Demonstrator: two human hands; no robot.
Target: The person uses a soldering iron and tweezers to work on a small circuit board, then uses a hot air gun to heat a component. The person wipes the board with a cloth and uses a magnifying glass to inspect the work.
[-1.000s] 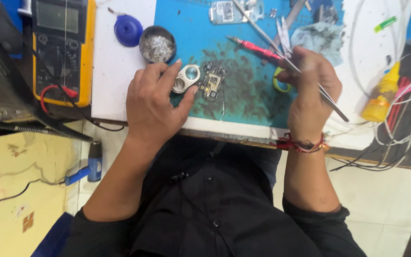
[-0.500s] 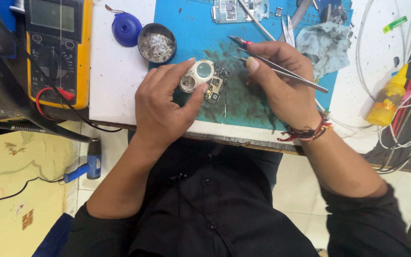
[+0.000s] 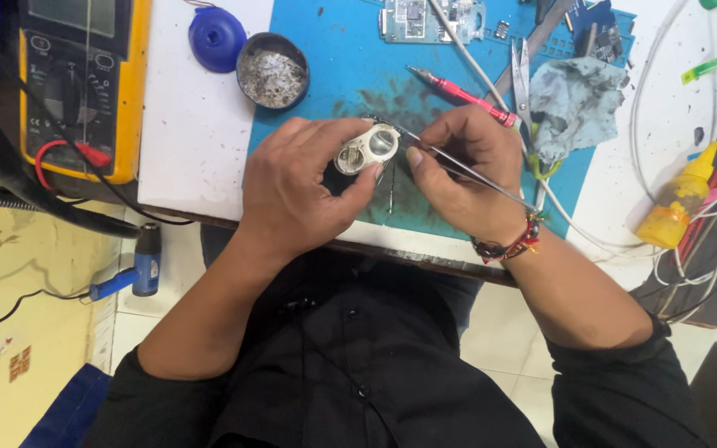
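My left hand [image 3: 300, 187] grips a small silver twin-lens camera module [image 3: 366, 149] between thumb and fingers, lifted just above the stained blue work mat [image 3: 338, 66]. My right hand [image 3: 462, 170] pinches thin metal tweezers [image 3: 475, 172], whose tip reaches the right edge of the module. Both hands meet at the mat's front middle. A small dark circuit piece under the hands is mostly hidden.
A yellow multimeter [image 3: 85, 83] lies at the left, a blue lid [image 3: 216, 37] and a round tin of grey residue [image 3: 272, 70] behind my left hand. A red screwdriver [image 3: 462, 95], crumpled blue cloth [image 3: 574, 104], circuit board [image 3: 429, 18], yellow squeeze bottle [image 3: 678, 203] and white cables sit right.
My left hand lifted the lens module off the mat and turned it. My right hand swung leftwards from the mat's right side, bringing the tweezers' tip to the module.
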